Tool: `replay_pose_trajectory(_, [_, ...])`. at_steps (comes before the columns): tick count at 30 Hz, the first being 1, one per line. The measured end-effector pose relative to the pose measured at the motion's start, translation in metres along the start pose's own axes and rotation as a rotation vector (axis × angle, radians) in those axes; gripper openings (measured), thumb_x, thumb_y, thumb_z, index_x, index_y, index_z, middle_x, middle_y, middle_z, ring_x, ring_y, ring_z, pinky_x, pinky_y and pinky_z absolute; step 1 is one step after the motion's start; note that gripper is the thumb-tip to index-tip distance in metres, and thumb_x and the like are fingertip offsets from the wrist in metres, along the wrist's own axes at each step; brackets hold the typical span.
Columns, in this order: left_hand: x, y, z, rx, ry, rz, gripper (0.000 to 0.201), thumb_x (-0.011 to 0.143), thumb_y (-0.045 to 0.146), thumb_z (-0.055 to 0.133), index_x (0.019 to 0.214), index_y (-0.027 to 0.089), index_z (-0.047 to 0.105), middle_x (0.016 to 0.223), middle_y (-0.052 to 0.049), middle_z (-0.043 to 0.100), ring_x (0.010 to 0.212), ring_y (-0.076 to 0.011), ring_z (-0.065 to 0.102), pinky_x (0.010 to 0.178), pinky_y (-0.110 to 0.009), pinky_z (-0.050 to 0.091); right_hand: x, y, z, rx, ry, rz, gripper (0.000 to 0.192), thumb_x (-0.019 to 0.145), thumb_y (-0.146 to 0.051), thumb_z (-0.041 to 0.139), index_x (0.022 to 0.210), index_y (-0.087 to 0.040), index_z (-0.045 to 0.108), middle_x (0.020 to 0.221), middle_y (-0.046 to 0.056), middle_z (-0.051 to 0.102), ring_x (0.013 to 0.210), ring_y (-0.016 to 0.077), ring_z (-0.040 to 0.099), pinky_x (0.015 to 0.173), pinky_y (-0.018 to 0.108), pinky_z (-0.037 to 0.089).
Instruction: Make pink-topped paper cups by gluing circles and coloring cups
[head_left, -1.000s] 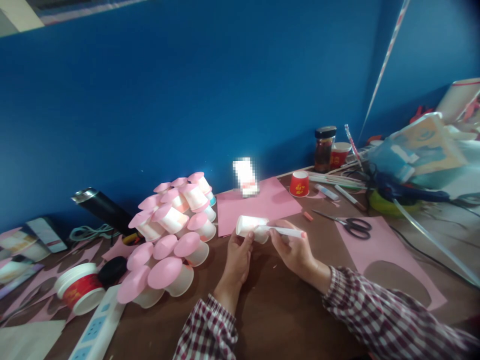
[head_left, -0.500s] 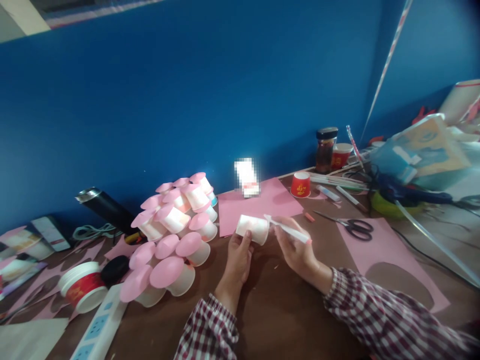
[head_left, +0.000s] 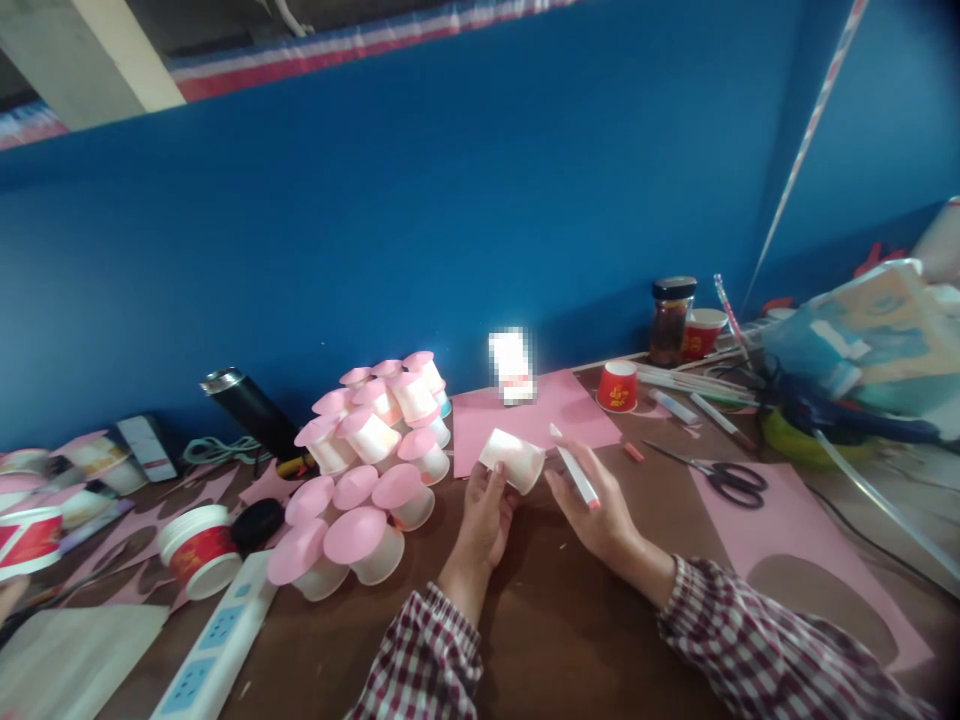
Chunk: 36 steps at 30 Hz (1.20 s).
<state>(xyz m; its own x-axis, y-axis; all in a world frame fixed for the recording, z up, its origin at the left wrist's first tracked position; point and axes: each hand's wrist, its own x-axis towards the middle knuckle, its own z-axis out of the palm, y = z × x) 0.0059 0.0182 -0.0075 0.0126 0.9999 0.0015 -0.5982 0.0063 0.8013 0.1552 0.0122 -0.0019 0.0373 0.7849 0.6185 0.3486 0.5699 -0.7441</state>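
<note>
My left hand (head_left: 484, 520) holds a small white paper cup (head_left: 514, 460) on its side above the brown table (head_left: 570, 620), with the cup's mouth turned toward my right hand. My right hand (head_left: 596, 505) holds a thin white glue stick with a pink end (head_left: 576, 468); its white tip points up beside the cup, apart from it. A pile of white cups capped with pink paper discs (head_left: 367, 470) lies just left of my left hand.
A pink paper sheet (head_left: 536, 420) lies behind the cup; another cut pink sheet (head_left: 817, 560) and scissors (head_left: 720, 472) lie right. A red cup (head_left: 616, 386), jar (head_left: 667, 320), red-labelled tub (head_left: 199, 550), power strip (head_left: 217, 640), black flask (head_left: 251, 410) and right-side clutter surround.
The glue stick has swung away from the cup's rim, its tip now pointing up. The cup has turned in my left hand. The view has tilted up and shifted.
</note>
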Motion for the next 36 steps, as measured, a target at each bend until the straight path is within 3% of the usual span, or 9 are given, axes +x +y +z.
replay_pose_trajectory(10, [0.003, 0.003, -0.001, -0.168, -0.050, -0.075, 0.036, 0.085, 0.041, 0.056, 0.109, 0.014, 0.062, 0.115, -0.012, 0.064, 0.109, -0.0237, 0.057, 0.094, -0.036, 0.044, -0.006, 0.003, 0.005, -0.035, -0.176, -0.084, 0.029, 0.087, -0.020, 0.051, 0.115, -0.020, 0.051, 0.099, 0.008, 0.065, 0.084, 0.0196, 0.065, 0.075, 0.030, 0.054])
replay_pose_trajectory(22, [0.004, 0.009, -0.008, -0.210, 0.007, -0.092, 0.038, 0.083, 0.045, 0.056, 0.103, 0.013, 0.065, 0.101, -0.010, 0.068, 0.094, -0.0234, 0.063, 0.090, -0.039, 0.047, -0.005, 0.006, 0.006, -0.130, -0.064, -0.154, 0.027, 0.086, -0.022, 0.051, 0.113, -0.018, 0.052, 0.100, 0.011, 0.064, 0.088, 0.0227, 0.065, 0.077, 0.035, 0.054])
replay_pose_trajectory(36, [0.001, 0.009, -0.011, -0.244, -0.075, -0.145, 0.058, 0.081, 0.062, 0.048, 0.102, 0.011, 0.064, 0.093, -0.012, 0.069, 0.082, -0.0224, 0.064, 0.074, -0.035, 0.050, -0.006, 0.009, 0.006, -0.113, -0.077, -0.151, 0.028, 0.087, -0.023, 0.050, 0.115, -0.018, 0.053, 0.104, 0.012, 0.065, 0.091, 0.0229, 0.065, 0.078, 0.036, 0.054])
